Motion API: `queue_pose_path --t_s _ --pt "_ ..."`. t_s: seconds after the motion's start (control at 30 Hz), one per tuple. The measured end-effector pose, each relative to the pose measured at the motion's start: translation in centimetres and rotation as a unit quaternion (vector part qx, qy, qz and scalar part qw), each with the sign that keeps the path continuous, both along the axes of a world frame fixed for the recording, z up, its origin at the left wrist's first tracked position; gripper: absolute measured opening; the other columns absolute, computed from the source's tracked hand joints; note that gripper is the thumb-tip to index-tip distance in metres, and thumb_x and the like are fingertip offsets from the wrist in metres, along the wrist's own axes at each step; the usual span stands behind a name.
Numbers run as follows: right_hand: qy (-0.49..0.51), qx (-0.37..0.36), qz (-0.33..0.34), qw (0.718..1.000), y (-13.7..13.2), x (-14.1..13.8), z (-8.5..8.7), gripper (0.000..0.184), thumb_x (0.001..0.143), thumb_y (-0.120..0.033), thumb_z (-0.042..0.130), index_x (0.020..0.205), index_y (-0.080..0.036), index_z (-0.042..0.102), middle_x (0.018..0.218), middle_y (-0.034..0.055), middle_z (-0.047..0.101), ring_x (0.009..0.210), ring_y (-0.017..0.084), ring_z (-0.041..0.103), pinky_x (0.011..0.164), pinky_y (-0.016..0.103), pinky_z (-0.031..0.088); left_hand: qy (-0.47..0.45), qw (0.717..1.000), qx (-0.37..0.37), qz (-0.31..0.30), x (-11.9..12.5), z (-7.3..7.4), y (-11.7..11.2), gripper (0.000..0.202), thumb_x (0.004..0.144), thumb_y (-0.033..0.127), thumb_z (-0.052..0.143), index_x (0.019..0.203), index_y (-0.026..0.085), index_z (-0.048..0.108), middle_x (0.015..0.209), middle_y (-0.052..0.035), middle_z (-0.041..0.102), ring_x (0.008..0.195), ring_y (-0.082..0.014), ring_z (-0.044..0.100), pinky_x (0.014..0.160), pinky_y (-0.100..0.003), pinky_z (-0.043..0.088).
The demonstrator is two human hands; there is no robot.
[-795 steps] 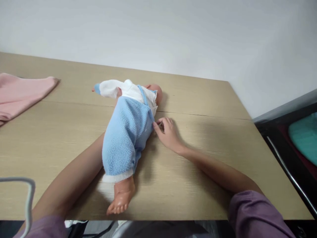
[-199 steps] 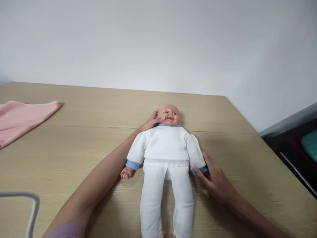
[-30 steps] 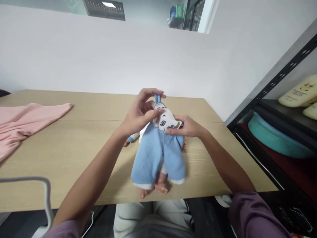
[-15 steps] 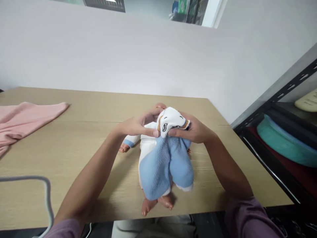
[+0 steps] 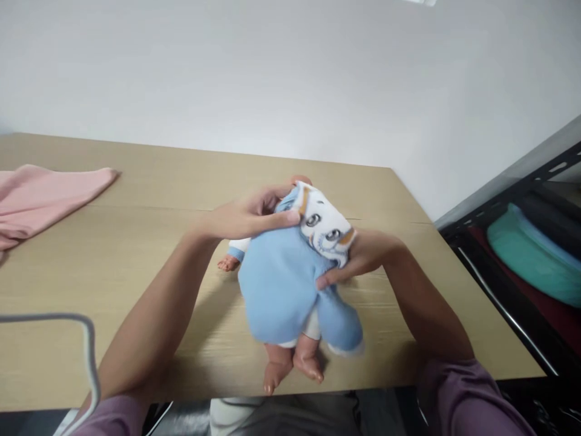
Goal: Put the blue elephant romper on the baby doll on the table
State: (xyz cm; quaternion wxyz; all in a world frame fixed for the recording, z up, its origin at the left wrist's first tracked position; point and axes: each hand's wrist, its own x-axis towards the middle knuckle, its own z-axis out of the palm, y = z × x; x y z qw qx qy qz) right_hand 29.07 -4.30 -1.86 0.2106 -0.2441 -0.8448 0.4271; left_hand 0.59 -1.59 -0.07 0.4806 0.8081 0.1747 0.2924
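Observation:
A light-blue fleece garment with a white animal face is held up in both hands. My left hand grips its upper left side, thumb on top near the face's orange ear. On the other side my right hand grips it near the face's lower right corner, thumb pressed on the blue cloth. Beneath and behind the garment lies a baby doll on its back, feet toward me. Its feet, one small hand with a white, blue-cuffed sleeve, and part of its head show; the garment hides most of its body.
Pink cloth lies on the left of the wooden table. A grey cable or tube bends up at the front left. At the right, a black rack holds a teal item. A wall stands behind.
The garment has been turned and spread wider, so its face now tilts and shows both eyes. My right hand has moved slightly right and down. The view has tipped downward.

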Motion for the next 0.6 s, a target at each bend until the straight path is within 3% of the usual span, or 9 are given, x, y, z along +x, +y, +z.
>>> queue_pose_path --t_s 0.07,0.13,0.23,0.37,0.43,0.5,0.57,0.6 --pt "0.014 -0.056 0.013 0.998 0.1 0.5 -0.1 0.046 0.083 -0.055 0.098 0.108 -0.019 0.082 0.099 0.0036 0.081 0.089 0.022 0.075 0.080 0.027 0.064 0.052 0.998 0.022 -0.014 -1.3 0.2 0.3 0.047 0.068 0.061 0.105 0.092 0.026 0.084 0.071 -0.0037 0.074 0.059 -0.0233 0.072 0.050 -0.029 0.061" --pt "0.045 -0.104 0.019 0.993 0.1 0.8 -0.1 0.045 0.089 -0.058 0.092 0.101 -0.017 0.079 0.087 0.0030 0.077 0.079 0.020 0.072 0.071 0.027 0.061 0.092 0.994 0.041 -0.032 -2.6 0.0 0.9 0.041 0.058 0.049 0.112 0.078 0.028 0.083 0.062 -0.0026 0.070 0.052 -0.0241 0.070 0.044 -0.030 0.059" --pt "0.030 -0.118 0.045 0.992 -0.1 0.5 0.0 0.048 0.086 -0.059 0.094 0.104 -0.017 0.080 0.089 0.0029 0.077 0.086 0.021 0.075 0.077 0.028 0.064 0.074 0.996 0.015 -0.051 -2.9 -0.6 1.6 0.035 0.064 0.045 0.109 0.081 0.027 0.085 0.071 -0.0067 0.077 0.064 -0.0286 0.077 0.055 -0.036 0.067" --pt "-0.008 -0.051 0.078 0.996 -0.7 -0.9 0.2 0.041 0.070 -0.048 0.105 0.096 -0.023 0.085 0.097 0.0024 0.082 0.105 0.025 0.078 0.095 0.028 0.065 0.032 0.996 -0.054 -0.060 -1.1 -0.5 1.0 0.038 0.083 0.052 0.098 0.106 0.025 0.086 0.089 -0.0093 0.084 0.081 -0.0303 0.082 0.072 -0.039 0.071" --pt "-0.011 -0.040 0.132 0.990 -0.8 -1.3 0.3 0.031 0.073 -0.042 0.103 0.091 -0.023 0.086 0.095 0.0018 0.083 0.109 0.024 0.078 0.101 0.028 0.064 0.047 0.993 -0.082 -0.064 -0.4 -0.1 0.5 0.037 0.083 0.054 0.097 0.101 0.024 0.085 0.083 -0.0081 0.081 0.075 -0.0286 0.080 0.069 -0.037 0.070" --pt "-0.003 -0.057 0.165 0.985 -0.9 -1.1 0.2 0.026 0.081 -0.041 0.098 0.094 -0.021 0.085 0.094 0.0021 0.083 0.109 0.023 0.079 0.104 0.029 0.064 0.086 0.988 -0.089 -0.089 -0.2 0.2 0.1 0.038 0.082 0.057 0.097 0.084 0.022 0.082 0.070 -0.0062 0.075 0.064 -0.0258 0.074 0.059 -0.033 0.066" --pt "0.015 -0.091 0.131 0.987 -0.8 -0.4 -0.1 0.031 0.086 -0.045 0.095 0.099 -0.019 0.085 0.092 0.0031 0.082 0.099 0.022 0.080 0.095 0.028 0.067 0.106 0.984 -0.083 -0.113 -0.4 0.1 -0.1 0.045 0.073 0.060 0.102 0.072 0.022 0.078 0.063 -0.0059 0.070 0.057 -0.0249 0.070 0.050 -0.032 0.060" --pt "0.027 -0.108 0.097 0.989 -0.8 0.0 -0.3 0.036 0.087 -0.048 0.094 0.102 -0.018 0.084 0.089 0.0034 0.081 0.091 0.021 0.079 0.086 0.027 0.068 0.085 0.989 -0.078 -0.094 -0.5 0.0 -0.1 0.051 0.061 0.062 0.107 0.069 0.022 0.077 0.061 -0.0065 0.069 0.055 -0.0257 0.069 0.047 -0.032 0.059"
